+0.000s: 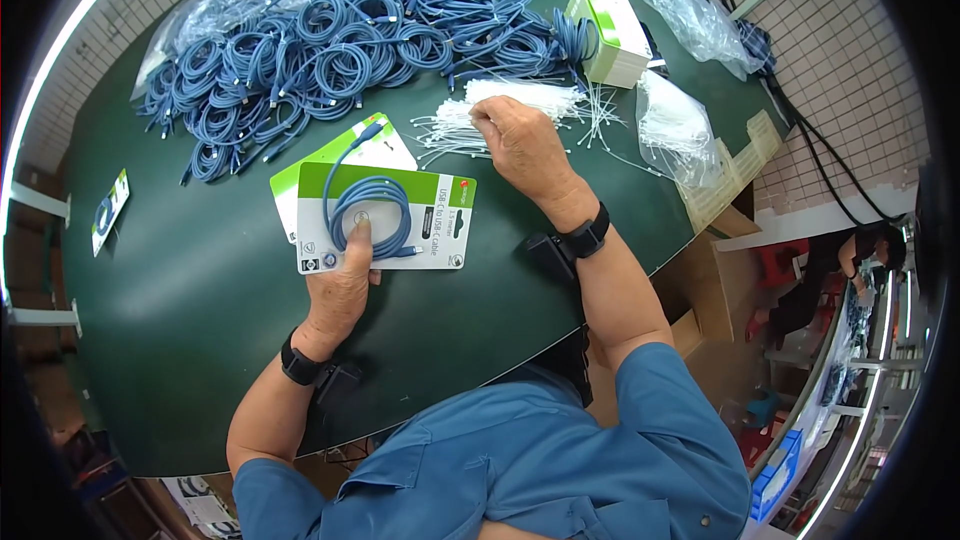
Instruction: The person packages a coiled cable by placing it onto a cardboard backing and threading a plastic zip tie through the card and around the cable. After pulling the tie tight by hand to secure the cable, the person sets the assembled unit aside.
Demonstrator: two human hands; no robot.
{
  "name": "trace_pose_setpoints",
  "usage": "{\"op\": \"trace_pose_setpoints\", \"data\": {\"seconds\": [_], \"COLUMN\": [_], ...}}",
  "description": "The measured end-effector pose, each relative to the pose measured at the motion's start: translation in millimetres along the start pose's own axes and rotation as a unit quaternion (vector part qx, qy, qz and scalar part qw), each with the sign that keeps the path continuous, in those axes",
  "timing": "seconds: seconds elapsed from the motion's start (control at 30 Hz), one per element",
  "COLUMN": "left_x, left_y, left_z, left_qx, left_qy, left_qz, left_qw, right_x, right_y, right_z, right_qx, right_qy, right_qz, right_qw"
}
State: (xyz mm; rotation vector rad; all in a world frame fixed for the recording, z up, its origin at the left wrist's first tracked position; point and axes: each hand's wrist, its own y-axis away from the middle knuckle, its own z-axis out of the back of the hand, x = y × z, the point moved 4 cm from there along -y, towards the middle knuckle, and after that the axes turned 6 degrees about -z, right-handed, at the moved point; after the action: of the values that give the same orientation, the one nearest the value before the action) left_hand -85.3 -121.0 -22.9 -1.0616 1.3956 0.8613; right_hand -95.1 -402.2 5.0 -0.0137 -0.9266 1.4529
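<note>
My left hand (338,292) grips a white and green packaging card (446,248), with its thumb pressing a coiled blue USB cable (402,212) flat against the front. One cable end sticks up past the card's top edge; the other plug points right. Behind it, a second green and white card (393,147) lies on the table. My right hand (528,148) is over a heap of white cable ties (452,126), thumb and fingertips pinched together. Whether a tie is between those fingertips, I cannot make out.
A large heap of coiled blue cables (345,65) covers the far side of the green table (190,340). Farther right stand a box of cards (612,35) and a clear bag of ties (672,130). One loose card (110,212) lies at the left edge.
</note>
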Motion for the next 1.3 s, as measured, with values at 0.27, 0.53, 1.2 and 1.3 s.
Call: {"op": "trace_pose_setpoints", "data": {"seconds": [0.27, 0.53, 1.2, 1.3], "left_x": [6.4, 3.4, -49.2, -52.0], "left_y": [-5.0, -3.5, 22.6, 26.7], "left_z": [4.5, 5.1, -18.0, -21.5], "left_qx": [-0.002, -0.01, 0.257, 0.271], "left_qy": [-0.021, -0.014, -0.241, -0.257], "left_qz": [0.004, -0.003, -0.466, -0.493], "left_qw": [1.0, 1.0, 0.812, 0.786], "right_x": [-6.9, -2.6, -14.5, -6.2], "right_y": [-1.1, -4.1, -1.3, 3.6], "right_z": [1.3, 11.2, 32.2, 21.9], "right_qx": [0.006, -0.038, -0.139, -0.078], "right_qy": [-0.022, -0.054, -0.363, -0.472], "right_qz": [0.017, 0.018, -0.179, -0.204], "right_qw": [1.0, 0.998, 0.904, 0.854]}}
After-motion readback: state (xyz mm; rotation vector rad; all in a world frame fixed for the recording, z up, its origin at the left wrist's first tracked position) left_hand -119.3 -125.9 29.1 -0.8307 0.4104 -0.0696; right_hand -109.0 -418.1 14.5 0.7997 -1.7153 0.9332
